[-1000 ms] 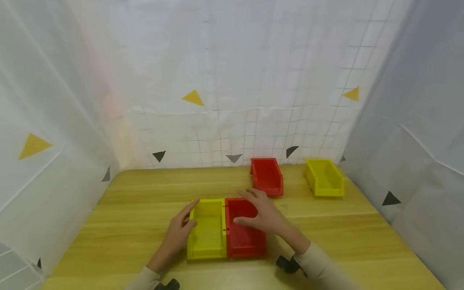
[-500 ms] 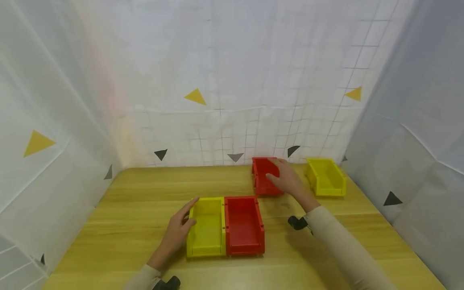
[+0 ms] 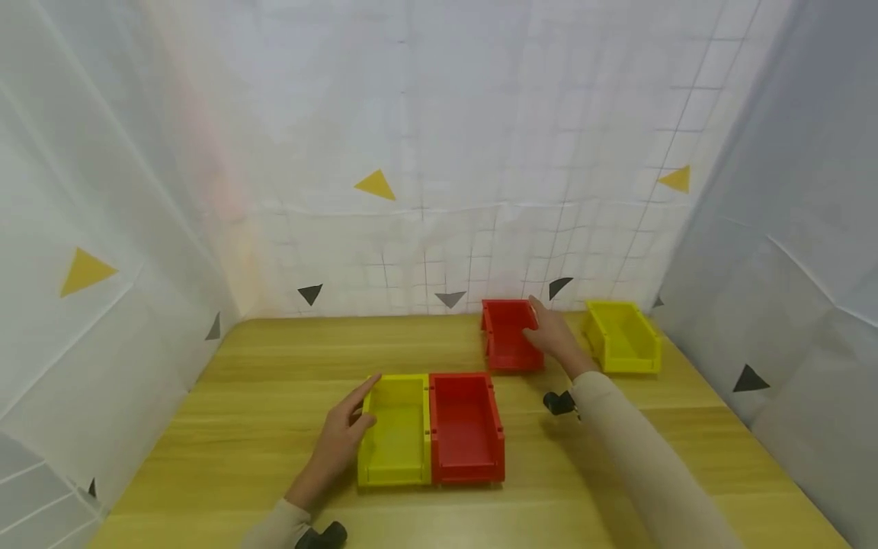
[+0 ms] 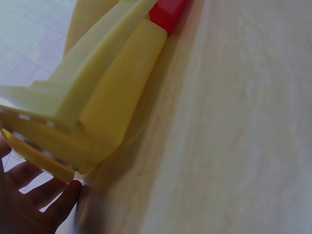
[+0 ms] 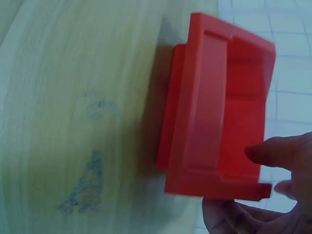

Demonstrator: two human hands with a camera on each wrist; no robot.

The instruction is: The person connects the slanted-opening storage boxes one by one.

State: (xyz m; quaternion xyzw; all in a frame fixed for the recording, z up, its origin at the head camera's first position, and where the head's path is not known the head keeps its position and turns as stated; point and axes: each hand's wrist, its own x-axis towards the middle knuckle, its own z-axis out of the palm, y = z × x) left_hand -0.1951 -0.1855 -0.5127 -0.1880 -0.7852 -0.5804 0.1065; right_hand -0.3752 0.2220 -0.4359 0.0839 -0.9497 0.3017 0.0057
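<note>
Head looks forward, down; wrist views close; head, right share far red bin [image 3: 506, 335]

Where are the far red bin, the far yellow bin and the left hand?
Far red bin [image 3: 506, 337]: head view, on its inside.
Far yellow bin [image 3: 626, 337]: head view, on its inside.
Left hand [image 3: 340, 432]: head view, on the back.

Right hand [image 3: 554, 335] hides part of far red bin [image 3: 506, 335] at right wall. Near red bin [image 4: 168, 11] mostly cut off, left wrist view. Both sleeves [image 3: 645, 454] cropped, near side. Dark marks [image 5: 90, 187] on table [image 5: 44, 112]: too blurred for me.
</note>
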